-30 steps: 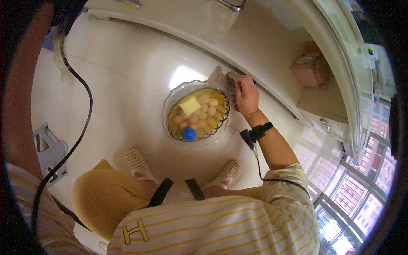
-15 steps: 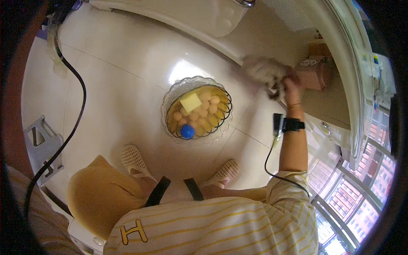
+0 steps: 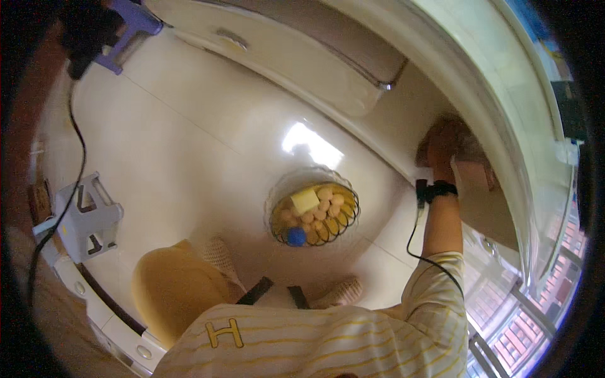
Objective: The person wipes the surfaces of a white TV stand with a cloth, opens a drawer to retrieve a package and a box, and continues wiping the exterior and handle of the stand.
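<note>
My right hand (image 3: 443,146) reaches far forward into the shaded recess of the pale cabinet on the right. Around and beside it is a dim brown, fuzzy-looking bundle (image 3: 465,137); shade and blur hide the fingers, so whether they grip it cannot be told. A pinkish box (image 3: 474,174) stands close by the wrist. On the floor between my feet and the cabinet sits a scalloped bowl-like basket (image 3: 357,211). In it lie several tan round balls (image 3: 324,205), a pale yellow block (image 3: 305,201) and a blue ball (image 3: 296,236). My left hand is out of view.
A grey step stool (image 3: 94,217) stands at the left, with a purple stool (image 3: 133,28) farther off. A black cable (image 3: 77,126) hangs across the left side. The cabinet's pale base (image 3: 302,101) runs diagonally along the back. Windows (image 3: 491,340) show at lower right.
My right hand, which held a grey fluffy bundle out over the floor's edge, has moved into the cabinet's shade. The view has shifted, so the basket appears lower and farther right.
</note>
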`<move>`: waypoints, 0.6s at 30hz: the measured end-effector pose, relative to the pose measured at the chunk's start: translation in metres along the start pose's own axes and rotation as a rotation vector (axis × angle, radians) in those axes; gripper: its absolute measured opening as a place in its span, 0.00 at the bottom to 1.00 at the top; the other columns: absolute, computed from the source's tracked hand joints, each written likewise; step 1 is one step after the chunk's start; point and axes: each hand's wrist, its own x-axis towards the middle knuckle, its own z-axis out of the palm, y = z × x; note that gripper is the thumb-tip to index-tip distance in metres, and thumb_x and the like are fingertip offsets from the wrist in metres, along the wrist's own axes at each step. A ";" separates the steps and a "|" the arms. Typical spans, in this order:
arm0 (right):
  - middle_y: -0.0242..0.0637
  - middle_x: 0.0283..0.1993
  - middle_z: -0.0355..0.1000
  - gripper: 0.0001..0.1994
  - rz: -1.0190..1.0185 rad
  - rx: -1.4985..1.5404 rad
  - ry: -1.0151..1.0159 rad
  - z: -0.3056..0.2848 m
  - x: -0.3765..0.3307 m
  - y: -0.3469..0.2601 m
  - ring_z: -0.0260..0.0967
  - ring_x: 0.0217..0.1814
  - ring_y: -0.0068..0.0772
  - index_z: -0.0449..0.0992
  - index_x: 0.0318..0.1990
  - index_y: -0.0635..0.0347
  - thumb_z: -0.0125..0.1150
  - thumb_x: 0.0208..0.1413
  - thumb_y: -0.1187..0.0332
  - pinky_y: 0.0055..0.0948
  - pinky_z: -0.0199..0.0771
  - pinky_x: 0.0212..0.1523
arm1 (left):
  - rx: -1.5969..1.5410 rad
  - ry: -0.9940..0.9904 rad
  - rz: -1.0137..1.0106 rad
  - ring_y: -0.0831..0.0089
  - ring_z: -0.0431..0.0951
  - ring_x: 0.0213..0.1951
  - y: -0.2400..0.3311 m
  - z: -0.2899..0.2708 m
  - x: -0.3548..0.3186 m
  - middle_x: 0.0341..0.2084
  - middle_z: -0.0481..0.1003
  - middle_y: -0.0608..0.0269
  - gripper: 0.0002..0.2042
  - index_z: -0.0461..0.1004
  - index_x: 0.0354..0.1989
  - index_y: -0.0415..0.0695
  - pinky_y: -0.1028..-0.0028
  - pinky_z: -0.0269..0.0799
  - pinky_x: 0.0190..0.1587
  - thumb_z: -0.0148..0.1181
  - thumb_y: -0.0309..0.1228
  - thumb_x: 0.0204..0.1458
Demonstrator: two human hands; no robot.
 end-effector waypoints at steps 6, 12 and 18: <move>0.58 0.67 0.47 0.26 0.171 0.052 -0.108 0.018 0.084 0.023 0.41 0.70 0.58 0.52 0.63 0.68 0.38 0.61 0.62 0.45 0.39 0.69 | -0.298 0.411 0.164 0.51 0.55 0.63 -0.003 0.033 0.012 0.61 0.57 0.43 0.44 0.50 0.66 0.37 0.52 0.55 0.64 0.55 0.53 0.44; 0.57 0.64 0.50 0.24 0.208 0.121 -0.138 0.038 0.161 -0.004 0.45 0.68 0.57 0.55 0.60 0.68 0.40 0.58 0.67 0.44 0.44 0.67 | -0.290 0.438 0.189 0.51 0.58 0.63 -0.007 0.029 0.014 0.59 0.59 0.42 0.43 0.54 0.64 0.34 0.53 0.56 0.64 0.54 0.52 0.43; 0.56 0.62 0.54 0.22 0.124 0.235 -0.151 0.040 0.148 -0.083 0.49 0.65 0.56 0.59 0.58 0.68 0.42 0.55 0.71 0.44 0.49 0.65 | -0.295 0.419 0.164 0.52 0.58 0.63 0.006 0.023 0.013 0.60 0.58 0.42 0.42 0.54 0.64 0.33 0.53 0.56 0.64 0.51 0.53 0.45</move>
